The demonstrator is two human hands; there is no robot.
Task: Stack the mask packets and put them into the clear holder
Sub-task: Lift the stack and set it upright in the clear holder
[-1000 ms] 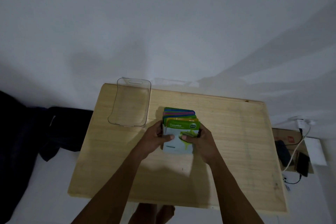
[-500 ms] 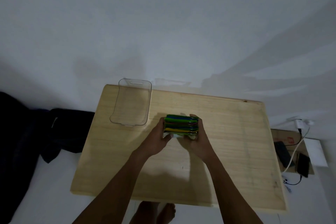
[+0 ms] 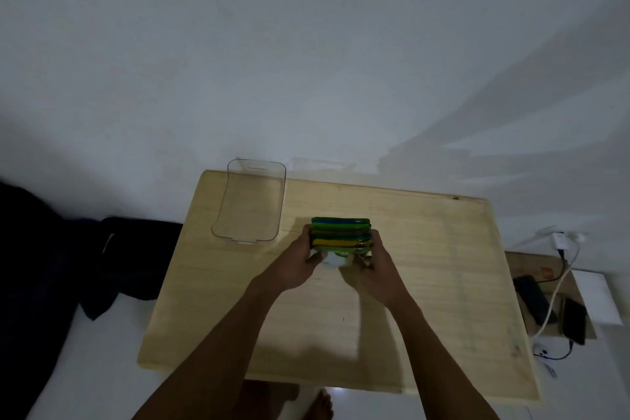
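Mask packets [image 3: 341,235] squeezed between left hand [image 3: 300,261], right hand [image 3: 375,266] — stack upright

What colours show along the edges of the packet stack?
Green, blue and yellow bands on the packet stack, seen in the head view.

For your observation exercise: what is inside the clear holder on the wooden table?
Nothing can be seen inside the clear holder; only the wooden table shows through it. The mask packets are outside it, held between the left hand and right hand.
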